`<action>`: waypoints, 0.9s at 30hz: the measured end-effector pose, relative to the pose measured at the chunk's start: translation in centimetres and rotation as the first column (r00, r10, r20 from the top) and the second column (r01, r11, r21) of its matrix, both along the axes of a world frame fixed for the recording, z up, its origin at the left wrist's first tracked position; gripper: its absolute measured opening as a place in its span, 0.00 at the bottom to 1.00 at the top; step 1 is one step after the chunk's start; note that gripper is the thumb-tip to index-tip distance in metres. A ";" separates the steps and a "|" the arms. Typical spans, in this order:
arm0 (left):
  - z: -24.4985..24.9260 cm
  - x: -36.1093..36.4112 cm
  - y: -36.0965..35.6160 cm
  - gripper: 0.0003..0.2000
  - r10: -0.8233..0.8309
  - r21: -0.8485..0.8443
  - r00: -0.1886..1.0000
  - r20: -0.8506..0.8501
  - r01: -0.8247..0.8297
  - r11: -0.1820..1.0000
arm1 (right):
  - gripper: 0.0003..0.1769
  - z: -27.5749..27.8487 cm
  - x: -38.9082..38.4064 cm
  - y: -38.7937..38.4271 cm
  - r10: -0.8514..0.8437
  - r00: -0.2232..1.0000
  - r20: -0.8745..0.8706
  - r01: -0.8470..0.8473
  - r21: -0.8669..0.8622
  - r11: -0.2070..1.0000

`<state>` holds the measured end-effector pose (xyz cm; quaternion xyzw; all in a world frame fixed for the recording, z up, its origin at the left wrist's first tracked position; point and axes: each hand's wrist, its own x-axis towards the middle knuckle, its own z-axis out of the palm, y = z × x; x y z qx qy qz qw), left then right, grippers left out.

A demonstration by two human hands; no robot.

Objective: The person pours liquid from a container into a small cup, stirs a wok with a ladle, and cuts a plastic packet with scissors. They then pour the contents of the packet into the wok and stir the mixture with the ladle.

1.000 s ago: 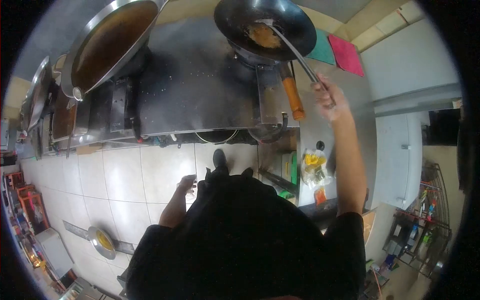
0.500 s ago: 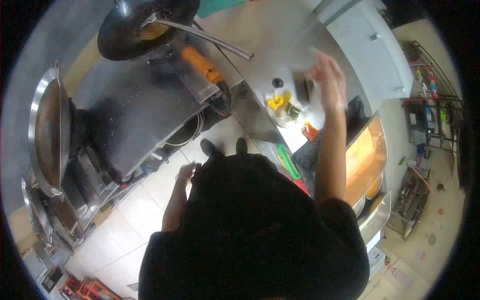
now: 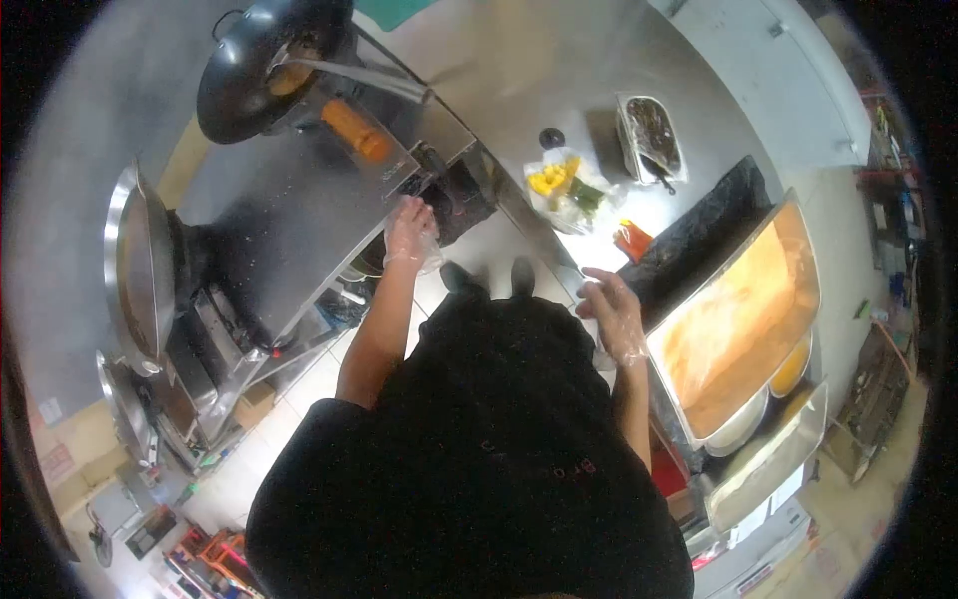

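My left hand [image 3: 409, 235], in a clear plastic glove, is at the front edge of the stove [image 3: 299, 215]. Its fingers are bent together, and whatever they grip is hidden. Beside them hangs a dark cloth-like piece [image 3: 457, 200]. A black wok [image 3: 235, 90] rests at the back of the stove with a metal ladle [image 3: 364, 75] leaning in it. Toward me points an orange-wrapped handle [image 3: 354, 130]. My right hand [image 3: 614, 317], also gloved, holds nothing; its fingers are apart and partly curled, left of a large tray of orange-brown food [image 3: 733, 324].
On the steel counter [image 3: 499, 60] lie a plastic bag with yellow pieces [image 3: 554, 178], an orange-red packet [image 3: 631, 240] and a small black round object [image 3: 551, 138]. A metal container of dark food [image 3: 651, 130] stands behind them. Another wok [image 3: 140, 270] stands at left.
My left hand has risen from beside my body to the stove edge. My right hand has come down from over the counter toward my body. The view has shifted.
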<state>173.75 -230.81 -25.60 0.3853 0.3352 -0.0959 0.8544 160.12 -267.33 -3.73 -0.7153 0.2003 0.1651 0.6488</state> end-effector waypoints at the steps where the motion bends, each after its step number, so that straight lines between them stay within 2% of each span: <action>1: 0.5 0.2 -0.3 0.24 0.031 0.025 0.999 0.018 -0.031 0.999 | 0.20 0.3 -0.1 -0.6 0.001 1.000 -0.007 -0.001 -0.002 1.000; 2: 1.3 0.3 -0.3 0.25 0.071 0.052 0.997 0.040 -0.073 0.996 | 0.20 0.0 -0.4 -1.2 0.007 1.000 -0.006 -0.007 0.013 1.000; 4: -4.3 0.6 0.8 0.24 0.046 0.091 0.991 0.123 -0.057 0.994 | 0.19 -0.8 -1.0 -2.6 -0.044 0.998 0.037 0.041 0.062 0.997; 5: -4.9 0.8 1.2 0.24 0.037 0.112 0.986 0.165 -0.056 0.992 | 0.20 -0.5 -1.1 -3.3 -0.034 0.999 -0.006 0.034 0.042 0.999; 6: -4.4 1.0 1.3 0.24 0.028 0.133 0.978 0.207 -0.057 0.989 | 0.20 -0.2 -1.1 -3.8 -0.048 0.999 -0.003 0.048 0.067 0.997; 9: -0.9 2.3 -0.6 0.23 0.104 0.030 0.994 -0.015 -0.104 0.994 | 0.20 -0.2 -1.1 -4.8 -0.057 0.998 0.032 0.052 0.145 0.988; 10: 0.8 2.5 -1.6 0.23 0.121 0.028 0.993 -0.005 -0.121 0.992 | 0.19 0.5 -1.0 -4.9 -0.062 0.998 0.027 0.057 0.154 0.986; 12: 3.3 2.4 -3.3 0.22 0.182 0.279 0.981 -0.064 -0.158 0.947 | 0.19 1.3 -0.6 -5.2 -0.055 0.998 0.027 0.050 0.160 0.986; 13: 3.9 2.6 -4.0 0.22 0.195 0.276 0.979 -0.058 -0.172 0.946 | 0.18 1.6 -0.3 -5.4 -0.041 0.998 0.054 0.032 0.158 0.987; 15: 4.4 3.0 -4.9 0.20 0.331 0.441 0.933 -0.140 -0.240 0.865 | 0.17 1.7 0.2 -5.7 -0.016 0.996 0.083 0.003 0.155 0.988; 16: 4.7 3.2 -4.9 0.20 0.340 0.439 0.930 -0.137 -0.250 0.863 | 0.16 1.5 0.5 -5.9 0.001 0.995 0.099 -0.017 0.161 0.987; 18: 5.4 3.4 -4.9 0.19 0.182 0.627 0.968 -0.174 -0.034 0.778 | 0.15 1.6 0.9 -6.0 0.024 0.993 0.115 -0.043 0.168 0.985; 22: 4.6 3.2 -4.9 0.20 0.231 0.727 0.959 -0.166 -0.039 0.685 | 0.16 2.7 1.7 -5.7 0.023 0.997 0.075 -0.036 0.171 0.985; 23: 2.5 3.0 -4.1 0.21 0.121 0.845 0.991 -0.063 -0.011 0.535 | 0.16 2.8 1.8 -5.6 0.011 0.999 0.053 -0.022 0.204 0.979; 25: 2.5 2.8 -4.1 0.22 -0.009 0.932 1.000 0.016 -0.012 0.363 | 0.17 1.6 1.9 -6.2 0.045 0.996 0.072 -0.057 0.170 0.984; 27: 5.8 2.7 -5.4 0.23 0.238 0.822 0.961 -0.139 -0.022 0.569 | 0.18 -0.2 2.1 -7.1 0.078 0.993 0.086 -0.088 0.132 0.987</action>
